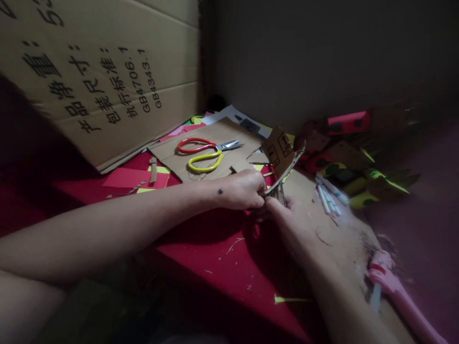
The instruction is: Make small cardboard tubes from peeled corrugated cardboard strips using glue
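Note:
Both hands meet at a torn, bent piece of cardboard point(281, 153) that stands up above them, printed with box symbols and an arrow. My left hand point(245, 188) is closed in a fist on its lower edge. My right hand point(283, 210) pinches it just beside, thumb on top; the other fingers are mostly hidden. Beyond my left hand, scissors point(211, 152) with one red and one yellow handle lie with blades apart on a flat cardboard sheet point(167, 155). Red paper point(131, 177) and a small cardboard strip point(153, 169) lie nearby.
A large printed cardboard box point(143, 71) rises at the left. On the right are white markers point(328, 196), a pink glue gun point(389, 274) on cardboard, and coloured paper and cardboard pieces point(347, 122). Yellow scraps point(292, 299) dot the red tablecloth point(211, 248).

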The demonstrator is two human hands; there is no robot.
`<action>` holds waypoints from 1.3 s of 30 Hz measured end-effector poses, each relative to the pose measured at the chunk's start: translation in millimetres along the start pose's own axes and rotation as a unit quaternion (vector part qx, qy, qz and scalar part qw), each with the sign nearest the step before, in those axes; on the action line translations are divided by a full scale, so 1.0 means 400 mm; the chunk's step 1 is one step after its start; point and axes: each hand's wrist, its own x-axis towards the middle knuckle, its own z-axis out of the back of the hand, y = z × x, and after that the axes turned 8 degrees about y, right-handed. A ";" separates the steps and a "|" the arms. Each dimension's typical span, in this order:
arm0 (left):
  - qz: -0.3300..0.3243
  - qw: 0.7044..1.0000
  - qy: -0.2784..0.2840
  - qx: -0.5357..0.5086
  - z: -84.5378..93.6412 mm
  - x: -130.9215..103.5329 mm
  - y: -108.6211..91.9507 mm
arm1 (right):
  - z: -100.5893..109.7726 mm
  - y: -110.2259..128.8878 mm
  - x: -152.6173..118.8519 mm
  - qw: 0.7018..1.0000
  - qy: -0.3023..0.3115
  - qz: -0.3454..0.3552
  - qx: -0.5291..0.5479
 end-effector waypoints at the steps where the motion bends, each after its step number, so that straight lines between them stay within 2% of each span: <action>1: -0.001 1.000 -0.007 0.003 -0.004 0.000 0.001 | -0.002 0.007 -0.003 0.999 -0.010 -0.003 -0.034; 4: -0.001 0.999 -0.032 0.018 -0.016 0.000 0.003 | -0.007 0.023 -0.010 0.996 -0.030 -0.022 -0.077; 11: -0.001 0.999 -0.040 -0.017 -0.019 -0.002 -0.004 | -0.019 0.005 -0.004 0.997 -0.045 -0.022 0.065; 16: 0.012 0.999 -0.030 -0.020 -0.008 0.001 -0.008 | -0.019 0.009 -0.005 0.995 -0.052 -0.032 0.075; 25: 0.006 0.999 -0.036 -0.028 -0.006 -0.007 -0.015 | -0.005 0.006 -0.013 0.996 -0.025 -0.037 0.080; 31: -0.011 1.000 -0.012 -0.019 0.003 -0.006 -0.006 | -0.008 -0.001 -0.010 0.993 -0.008 -0.023 0.118; 35: 0.015 1.000 -0.006 0.013 -0.004 0.000 0.005 | -0.018 -0.001 -0.007 0.995 -0.056 -0.035 0.077; 39: -0.015 0.999 -0.013 0.039 -0.018 0.002 0.009 | -0.020 0.003 -0.009 0.996 -0.056 -0.047 0.042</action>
